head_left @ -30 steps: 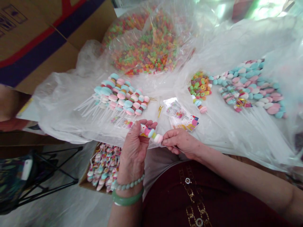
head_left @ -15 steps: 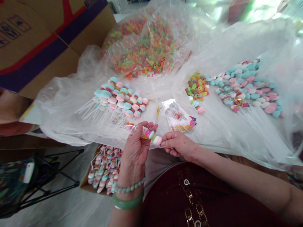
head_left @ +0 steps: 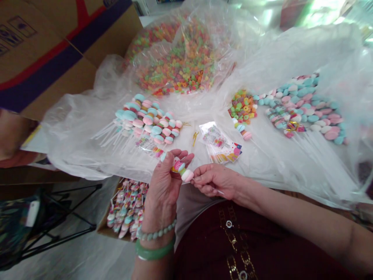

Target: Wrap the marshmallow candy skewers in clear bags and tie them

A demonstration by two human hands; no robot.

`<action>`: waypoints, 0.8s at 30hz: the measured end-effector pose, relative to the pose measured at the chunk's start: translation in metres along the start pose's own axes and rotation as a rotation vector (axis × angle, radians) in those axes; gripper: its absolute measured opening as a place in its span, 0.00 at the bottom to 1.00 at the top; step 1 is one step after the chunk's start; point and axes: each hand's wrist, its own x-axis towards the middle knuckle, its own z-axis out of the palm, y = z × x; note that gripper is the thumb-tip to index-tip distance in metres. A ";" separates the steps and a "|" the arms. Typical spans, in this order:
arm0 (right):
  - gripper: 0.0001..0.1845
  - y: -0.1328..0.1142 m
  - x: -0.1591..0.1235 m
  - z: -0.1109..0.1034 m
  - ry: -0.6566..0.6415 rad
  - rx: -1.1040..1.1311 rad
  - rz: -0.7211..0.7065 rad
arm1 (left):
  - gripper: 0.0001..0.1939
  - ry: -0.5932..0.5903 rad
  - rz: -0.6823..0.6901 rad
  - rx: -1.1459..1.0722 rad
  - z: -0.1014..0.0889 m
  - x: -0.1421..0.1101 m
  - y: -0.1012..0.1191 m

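My left hand pinches a small printed clear bag between thumb and fingers, palm turned up. A marshmallow skewer with pink, white, green and blue pieces lies across that palm, partly inside the bag. A blue piece shows beyond my left thumb. My right hand is closed on the skewer's white stick just below the pink end piece; the stick's tip sticks out under the fingers. Just beyond the hands lie a fanned stack of printed bags and a few gold twist ties.
Finished-looking skewers are piled at left on the plastic sheet. A big bag of ring candies stands behind. Loose ring candies, marshmallows and white sticks lie right. Below left is a box of wrapped skewers.
Both hands have shifted slightly left. The skewer has slid further into the bag, and a blue piece now shows past my left thumb. The stick's end has come into view under my right hand.
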 end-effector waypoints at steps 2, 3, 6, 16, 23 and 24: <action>0.07 -0.001 0.004 -0.006 -0.185 0.266 0.154 | 0.12 0.030 -0.030 -0.018 -0.001 0.000 0.000; 0.08 0.000 0.005 -0.009 -0.230 0.354 0.200 | 0.12 0.038 -0.030 -0.027 -0.001 0.000 0.000; 0.08 0.000 0.009 -0.012 -0.251 0.486 0.215 | 0.12 0.014 0.001 -0.018 0.001 0.001 -0.004; 0.03 0.003 0.006 0.004 0.444 -0.334 -0.389 | 0.13 -0.029 -0.089 -0.048 0.005 0.009 -0.005; 0.07 0.006 0.006 -0.004 0.600 -0.918 -0.552 | 0.04 0.095 0.119 -0.048 0.003 0.019 0.006; 0.07 0.007 0.006 -0.005 0.617 -0.985 -0.584 | 0.04 0.104 0.141 -0.046 0.005 0.019 0.004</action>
